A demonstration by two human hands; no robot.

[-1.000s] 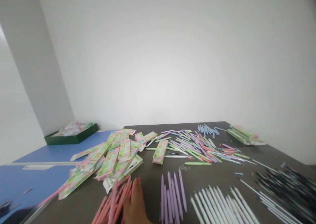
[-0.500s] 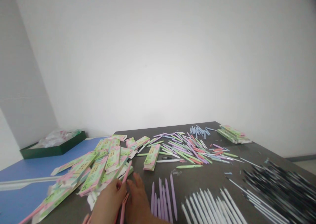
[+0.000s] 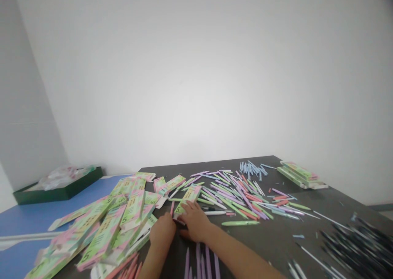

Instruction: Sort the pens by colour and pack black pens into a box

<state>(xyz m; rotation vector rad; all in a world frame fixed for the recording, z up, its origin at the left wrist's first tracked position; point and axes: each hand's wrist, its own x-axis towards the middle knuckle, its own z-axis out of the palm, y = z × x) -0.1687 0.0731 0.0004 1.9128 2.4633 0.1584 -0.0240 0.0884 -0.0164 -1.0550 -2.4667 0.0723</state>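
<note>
Nearest the person, purple pens (image 3: 198,259) lie side by side, with pink pens (image 3: 130,267) off to the left. The right arm passes close by the purple ones, so if it dips, they could roll out of their row. A bit past them, the left hand (image 3: 162,230) has its fingers closed, it looks like on a pink pen (image 3: 172,207) that pokes up. The right hand (image 3: 196,219) lies on the near end of a small box (image 3: 192,193), fingers a little spread; I can't tell if they squeeze it. The box lies flat on the dark table (image 3: 260,246). A hard push could slide it into the messy pens (image 3: 229,191) close behind. The pink pen could also bump the box and dent it, because they're so close together.

Over on the left is a blue table (image 3: 82,201). A green tray (image 3: 43,197) of plastic bags (image 3: 66,176) sits there, and behind everything stands a big, plain, pale wall (image 3: 184,86).
</note>
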